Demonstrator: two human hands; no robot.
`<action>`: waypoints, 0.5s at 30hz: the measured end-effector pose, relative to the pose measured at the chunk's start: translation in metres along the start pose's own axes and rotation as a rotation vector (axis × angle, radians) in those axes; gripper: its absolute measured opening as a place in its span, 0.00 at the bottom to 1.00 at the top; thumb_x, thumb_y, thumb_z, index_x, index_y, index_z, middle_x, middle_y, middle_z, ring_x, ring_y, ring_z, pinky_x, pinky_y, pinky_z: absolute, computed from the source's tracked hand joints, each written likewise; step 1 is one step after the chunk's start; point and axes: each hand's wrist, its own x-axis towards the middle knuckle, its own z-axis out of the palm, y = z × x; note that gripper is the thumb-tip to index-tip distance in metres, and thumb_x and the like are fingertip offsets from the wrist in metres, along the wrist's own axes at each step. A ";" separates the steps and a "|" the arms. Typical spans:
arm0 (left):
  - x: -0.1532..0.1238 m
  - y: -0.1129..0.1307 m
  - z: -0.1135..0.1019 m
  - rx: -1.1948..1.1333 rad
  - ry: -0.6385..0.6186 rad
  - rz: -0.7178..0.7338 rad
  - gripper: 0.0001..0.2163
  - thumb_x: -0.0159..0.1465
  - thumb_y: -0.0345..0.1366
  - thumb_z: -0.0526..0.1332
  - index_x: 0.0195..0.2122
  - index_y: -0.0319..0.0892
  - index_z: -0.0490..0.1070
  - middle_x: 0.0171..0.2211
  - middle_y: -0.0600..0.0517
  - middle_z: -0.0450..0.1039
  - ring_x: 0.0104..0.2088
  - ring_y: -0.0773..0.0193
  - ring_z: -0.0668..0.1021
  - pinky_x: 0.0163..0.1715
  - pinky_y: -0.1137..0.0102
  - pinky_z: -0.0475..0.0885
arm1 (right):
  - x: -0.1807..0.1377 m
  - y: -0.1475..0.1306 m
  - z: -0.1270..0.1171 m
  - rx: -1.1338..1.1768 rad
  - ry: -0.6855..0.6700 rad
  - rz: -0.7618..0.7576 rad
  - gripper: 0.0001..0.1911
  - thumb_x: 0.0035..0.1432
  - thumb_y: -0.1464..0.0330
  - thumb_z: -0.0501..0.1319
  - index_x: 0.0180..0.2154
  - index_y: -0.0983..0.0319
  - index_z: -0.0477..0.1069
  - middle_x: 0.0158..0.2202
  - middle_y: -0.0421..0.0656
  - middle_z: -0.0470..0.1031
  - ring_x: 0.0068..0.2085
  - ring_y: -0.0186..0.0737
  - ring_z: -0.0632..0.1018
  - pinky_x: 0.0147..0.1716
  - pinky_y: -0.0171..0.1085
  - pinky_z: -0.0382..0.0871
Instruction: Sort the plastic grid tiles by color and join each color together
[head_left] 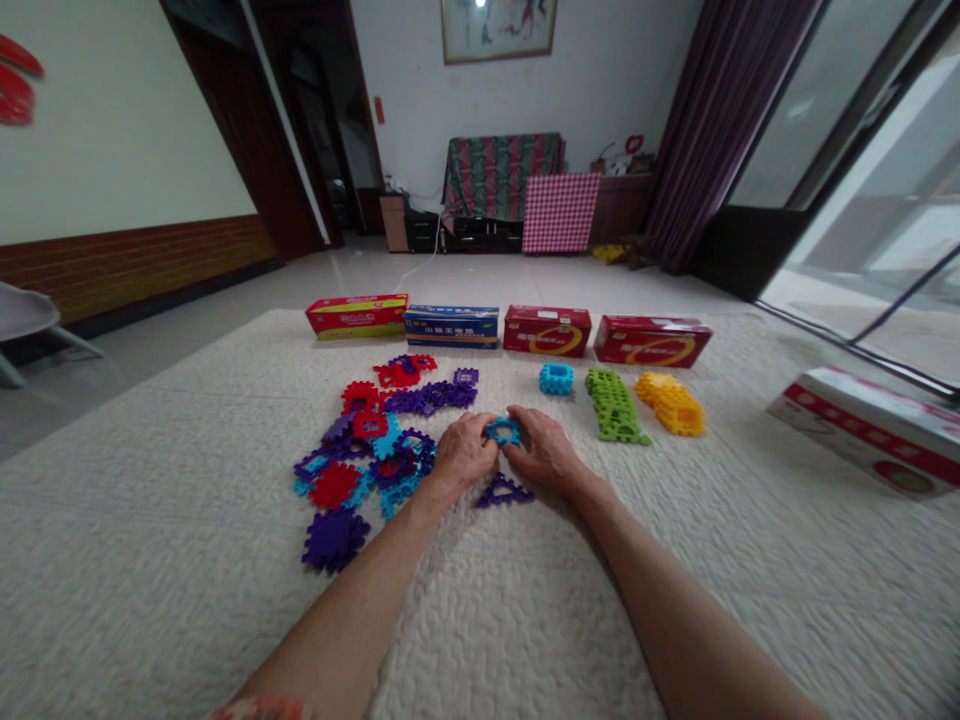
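Between my two hands is a blue toothed plastic building piece (507, 432) with an open middle. My left hand (466, 450) grips its left edge, and my right hand (541, 448) closes on its right edge. Just below them a purple triangular piece (504, 491) lies on the quilted cover. To the left spreads a loose pile of toothed pieces, among them a red square (336, 485) and a purple square (335, 538). Beyond my right hand stand a light-blue block (556, 379), a row of green pieces (615, 406) and a row of yellow pieces (671, 403).
A row of boxes lines the far side: a red-and-yellow box (358, 317), a blue box (452, 328) and two dark red boxes (547, 331). At the right lies a white-and-red box (870, 430). A pale chair (30, 315) stands off to the left.
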 end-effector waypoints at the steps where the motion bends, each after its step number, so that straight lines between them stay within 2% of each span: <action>1: 0.000 0.000 0.000 -0.005 -0.004 -0.002 0.18 0.56 0.29 0.59 0.47 0.43 0.75 0.41 0.48 0.77 0.39 0.61 0.77 0.43 0.69 0.72 | 0.000 0.001 0.000 -0.004 0.001 -0.004 0.27 0.52 0.68 0.59 0.55 0.65 0.65 0.50 0.53 0.73 0.51 0.48 0.72 0.53 0.46 0.63; 9: -0.001 0.001 0.000 -0.069 -0.018 0.003 0.20 0.54 0.28 0.59 0.49 0.43 0.74 0.40 0.50 0.78 0.38 0.62 0.78 0.42 0.70 0.72 | 0.000 0.001 -0.007 0.004 -0.014 -0.017 0.28 0.49 0.71 0.59 0.54 0.67 0.66 0.46 0.52 0.74 0.45 0.46 0.74 0.48 0.42 0.67; 15: 0.000 0.003 -0.002 0.002 0.049 -0.139 0.20 0.57 0.24 0.54 0.50 0.39 0.73 0.40 0.47 0.78 0.41 0.61 0.78 0.47 0.69 0.71 | -0.001 -0.005 -0.011 -0.018 -0.049 -0.029 0.32 0.48 0.72 0.57 0.57 0.69 0.63 0.55 0.56 0.68 0.54 0.49 0.71 0.54 0.45 0.64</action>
